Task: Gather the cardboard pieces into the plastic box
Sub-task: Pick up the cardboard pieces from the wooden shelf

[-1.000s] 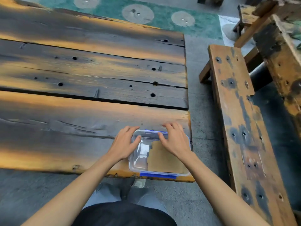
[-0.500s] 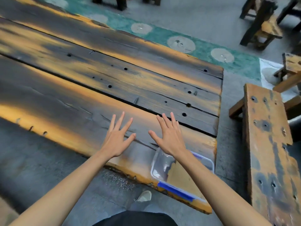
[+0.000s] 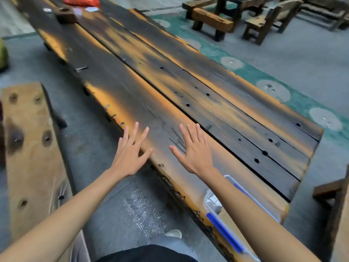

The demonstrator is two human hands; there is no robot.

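The clear plastic box [image 3: 213, 202] with blue clips sits at the near right corner of the long wooden table [image 3: 188, 95], closed under its lid. Brown cardboard [image 3: 224, 214] shows through it, mostly hidden by my right forearm. My left hand [image 3: 130, 152] hovers flat over the table's near edge, fingers spread, holding nothing. My right hand [image 3: 192, 150] is held flat above the table top, fingers apart and empty, well away from the box.
A wooden bench [image 3: 28, 148] stands at the left and another bench's end [image 3: 332, 190] at the right. A wooden block [image 3: 65, 14] and a red item [image 3: 81, 0] lie at the table's far end. More benches [image 3: 211, 19] stand beyond on the floor.
Both hands left the box and rose with fingers spread. The view swung left, so the box now lies at the lower right and the table's far end shows.
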